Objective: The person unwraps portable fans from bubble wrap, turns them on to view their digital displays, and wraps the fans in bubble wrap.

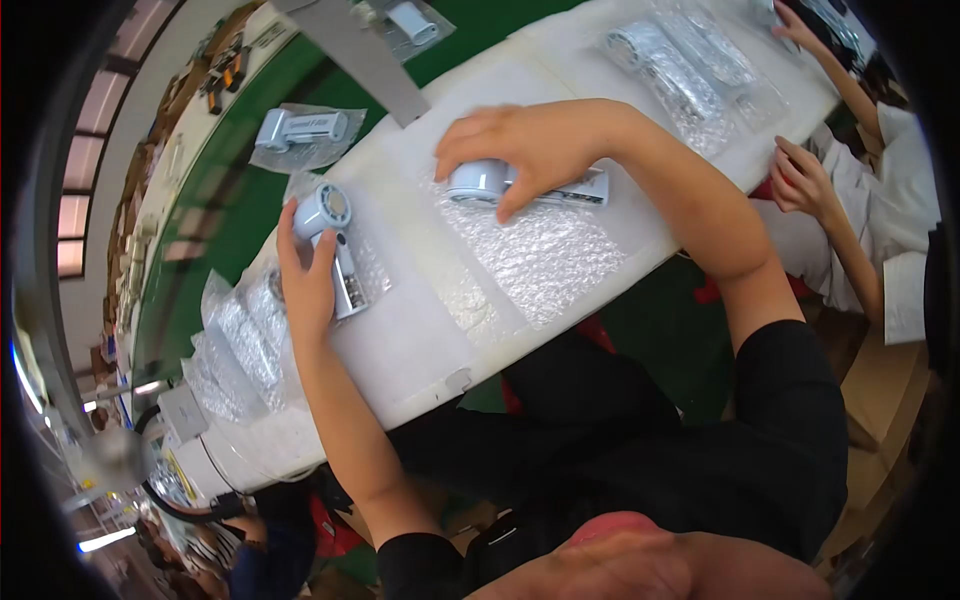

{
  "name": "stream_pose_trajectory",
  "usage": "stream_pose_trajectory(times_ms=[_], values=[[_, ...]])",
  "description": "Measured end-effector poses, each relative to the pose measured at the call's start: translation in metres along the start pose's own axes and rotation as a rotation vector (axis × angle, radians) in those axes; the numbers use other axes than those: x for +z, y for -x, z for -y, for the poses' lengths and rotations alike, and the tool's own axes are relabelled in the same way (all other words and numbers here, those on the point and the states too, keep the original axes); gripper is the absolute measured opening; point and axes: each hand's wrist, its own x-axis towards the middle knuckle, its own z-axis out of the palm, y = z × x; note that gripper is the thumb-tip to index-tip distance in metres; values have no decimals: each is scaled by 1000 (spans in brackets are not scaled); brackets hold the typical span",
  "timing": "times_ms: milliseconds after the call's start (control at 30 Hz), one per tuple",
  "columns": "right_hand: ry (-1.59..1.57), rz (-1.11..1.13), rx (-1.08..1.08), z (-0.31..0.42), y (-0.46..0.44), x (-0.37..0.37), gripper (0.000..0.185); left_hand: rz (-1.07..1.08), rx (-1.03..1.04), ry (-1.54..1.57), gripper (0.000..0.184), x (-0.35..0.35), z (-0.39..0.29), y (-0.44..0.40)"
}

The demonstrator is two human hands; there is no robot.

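My left hand (308, 270) is closed round a light blue and white device (323, 210) with a round ringed end, its thumb and fingers on either side of the body. Part of a clear bag lies under that device. Over a second such device (475, 180) my right hand (510, 150) is curved, with the fingers at its round end and the thumb across its body. This device lies along the top edge of a bubble wrap sheet (540, 255) on the white table (400, 370).
Bubble-wrapped packs (245, 330) lie at the table's left. More wrapped devices (665, 70) are at the upper right, beside a co-worker's hands (805, 180). A grey metal post (360, 60) stands at the far edge. Beyond it, a bagged device (310, 128) rests on a green surface.
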Motion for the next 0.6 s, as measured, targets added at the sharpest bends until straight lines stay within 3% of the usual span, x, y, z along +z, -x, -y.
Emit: stream_pose_trajectory(times_ms=[100,200,267,367,433,500,533,600], values=[[-216,388,321,-3,-8,-13,65,25,41,107,62,-12,12,-1],[-100,351,298,-8,-10,-20,63,-46,-9,89,51,-12,-8,1],[-241,285,349,-16,-9,-23,57,-72,-226,-30,40,-14,-27,-5],[-534,251,302,-20,-9,-29,53,-81,-127,-207,33,-20,-14,-23],[-622,133,372,-16,-13,-28,53,-282,410,-714,38,-17,-5,-34],[-579,179,308,-6,-18,-21,54,-86,218,-501,50,-16,-4,-41],[-522,198,271,-1,-19,-17,54,-106,195,-518,50,-17,-3,-42],[-401,221,206,3,-18,-12,55,47,105,-534,58,-17,-6,-43]])
